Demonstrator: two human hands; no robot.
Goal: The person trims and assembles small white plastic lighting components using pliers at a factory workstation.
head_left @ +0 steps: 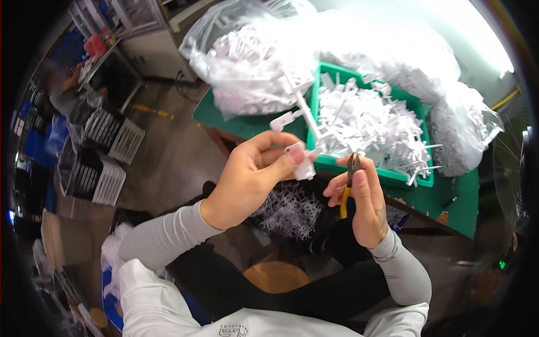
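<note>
My left hand [244, 177] pinches a white moulded plastic part on a sprue [305, 114], between thumb and fingers. The long runner points up and away, with another small white piece hanging off its left side. In my right hand [366, 208] is a pair of side cutters [347, 188] with yellow handles, its dark jaws upward. The cutters are a short way to the right of the part and apart from it. Just beyond both hands stands a green bin [387, 175] heaped with small white plastic pieces.
Clear bags [252, 73] full of white pieces lie behind and beside the bin on a green tabletop [457, 210]. White scraps [289, 212] are heaped below the table's near edge. Black-and-white crates [106, 182] stand on the floor at left, near another person [64, 90].
</note>
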